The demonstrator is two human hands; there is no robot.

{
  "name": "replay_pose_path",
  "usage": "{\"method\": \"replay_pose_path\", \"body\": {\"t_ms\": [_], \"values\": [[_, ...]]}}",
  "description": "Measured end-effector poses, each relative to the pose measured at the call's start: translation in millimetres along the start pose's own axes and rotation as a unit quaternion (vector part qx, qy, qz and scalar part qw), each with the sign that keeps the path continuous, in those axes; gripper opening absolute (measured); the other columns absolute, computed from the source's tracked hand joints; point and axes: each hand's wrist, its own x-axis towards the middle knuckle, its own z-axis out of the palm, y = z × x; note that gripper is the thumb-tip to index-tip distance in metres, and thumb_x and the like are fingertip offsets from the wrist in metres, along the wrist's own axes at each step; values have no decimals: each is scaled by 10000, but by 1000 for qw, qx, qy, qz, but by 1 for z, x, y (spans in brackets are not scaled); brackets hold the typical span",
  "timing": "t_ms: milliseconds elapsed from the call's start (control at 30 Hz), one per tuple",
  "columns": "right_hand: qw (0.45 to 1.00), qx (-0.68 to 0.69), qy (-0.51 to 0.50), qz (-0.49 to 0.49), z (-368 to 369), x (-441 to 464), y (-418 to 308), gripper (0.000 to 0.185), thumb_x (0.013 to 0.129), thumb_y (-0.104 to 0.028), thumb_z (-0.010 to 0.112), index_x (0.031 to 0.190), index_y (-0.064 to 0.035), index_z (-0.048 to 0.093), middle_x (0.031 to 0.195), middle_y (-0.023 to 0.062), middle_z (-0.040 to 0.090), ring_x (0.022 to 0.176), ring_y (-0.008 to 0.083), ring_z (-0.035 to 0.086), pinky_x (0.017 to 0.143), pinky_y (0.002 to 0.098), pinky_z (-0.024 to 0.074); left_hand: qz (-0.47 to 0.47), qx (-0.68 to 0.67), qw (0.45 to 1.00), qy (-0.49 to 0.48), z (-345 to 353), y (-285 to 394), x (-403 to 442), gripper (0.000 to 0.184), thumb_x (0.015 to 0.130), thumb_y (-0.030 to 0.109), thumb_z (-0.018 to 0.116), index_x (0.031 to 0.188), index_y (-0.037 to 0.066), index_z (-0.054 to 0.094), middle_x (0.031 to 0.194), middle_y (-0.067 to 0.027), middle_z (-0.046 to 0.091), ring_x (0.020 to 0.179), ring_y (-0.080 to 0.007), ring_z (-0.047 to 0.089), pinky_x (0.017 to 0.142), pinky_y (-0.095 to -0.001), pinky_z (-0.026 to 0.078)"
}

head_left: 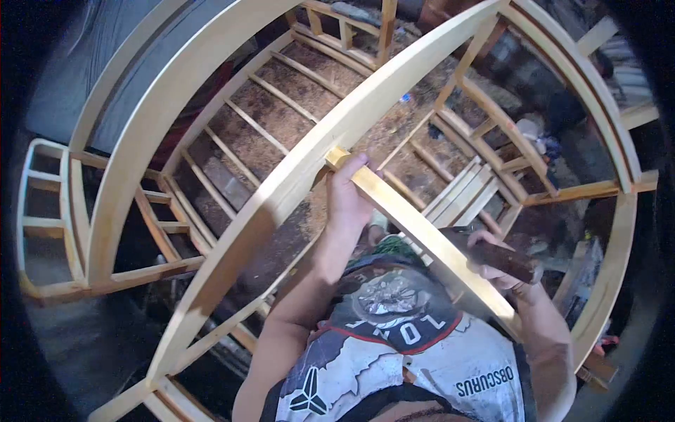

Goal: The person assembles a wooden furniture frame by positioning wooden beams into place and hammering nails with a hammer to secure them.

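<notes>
A pale wooden bar (422, 221) runs slantwise in front of my body, its far end meeting the curved wooden rib (281, 190). My left hand (349, 193) wraps round the bar close to that rib, thumb on top. Toward the bar's near end, my right hand (498, 264) is closed round a tool with a thick, dark brown handle (508, 261). The tool's other end is too dark to make out. Whether the right hand also touches the bar, I cannot tell.
More curved ribs (144, 141) and straight rails form a large wooden frame around me. Slats (267, 130) cross its far part above a floor strewn with shavings. Several pale boards (460, 193) lie together at the right. Grey sheeting (60, 63) covers the upper left.
</notes>
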Motion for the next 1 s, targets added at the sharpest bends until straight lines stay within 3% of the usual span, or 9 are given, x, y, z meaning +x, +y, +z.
{"method": "replay_pose_path", "body": {"t_ms": [67,100,267,333,367,500,867,933,1000], "values": [[1000,18,-19,5,18,10,-8,658,662,-412,898,1117,-79,559,977,-35,504,871,80,460,782,237,384,-4,17,997,-74,-5,6,-4,81,860,155,681,864,112,613,808,-53,629,733,-225,632,704,-409,561],[1000,-8,-10,11,19,9,0,671,651,-411,910,1119,-82,559,982,-37,506,883,83,465,787,236,384,8,15,999,-32,0,5,-7,78,825,132,676,799,118,604,719,-33,594,669,-212,602,659,-393,538],[996,-35,24,79,29,-3,-3,690,636,-419,932,1112,-82,563,1018,-18,523,952,116,485,832,261,400,8,14,1000,-25,11,6,-27,90,816,141,672,802,122,585,710,-30,564,644,-194,567,633,-377,508],[992,-110,56,14,27,-5,4,689,639,-423,934,1108,-77,567,1070,22,539,1033,160,498,909,307,410,6,5,1000,-16,16,6,-31,101,835,134,657,788,118,569,704,-33,554,641,-192,562,635,-373,504],[994,-83,66,4,28,-6,6,684,638,-421,934,1104,-76,572,1117,58,553,1089,197,505,969,346,405,4,8,999,-32,16,6,-32,103,838,145,654,787,120,568,699,-34,554,641,-195,560,643,-378,503],[995,-60,78,18,34,-13,6,677,623,-385,945,1099,-77,574,1134,62,558,1108,205,502,993,360,395,0,15,998,-65,11,4,-36,114,849,165,643,771,127,569,688,-32,557,643,-199,560,644,-376,500],[993,-61,101,21,26,-14,15,670,598,-337,953,1073,-76,560,1036,35,562,1008,161,526,896,318,440,10,-4,998,-63,10,-4,-30,137,765,166,707,785,102,587,715,-34,587,671,-200,582,647,-376,490],[994,-66,91,-15,22,-11,16,660,613,-306,952,1081,-72,549,1032,44,567,962,159,579,827,305,491,13,-9,999,-43,10,-6,-23,141,760,171,710,781,101,589,712,-37,587,672,-202,582,651,-379,488],[995,-27,91,10,24,-12,9,660,621,-286,951,1090,-68,541,1021,50,572,920,164,609,790,305,517,-1,-7,998,-68,8,-6,-18,139,757,177,705,784,94,597,701,-37,584,659,-205,582,658,-391,494]]}}
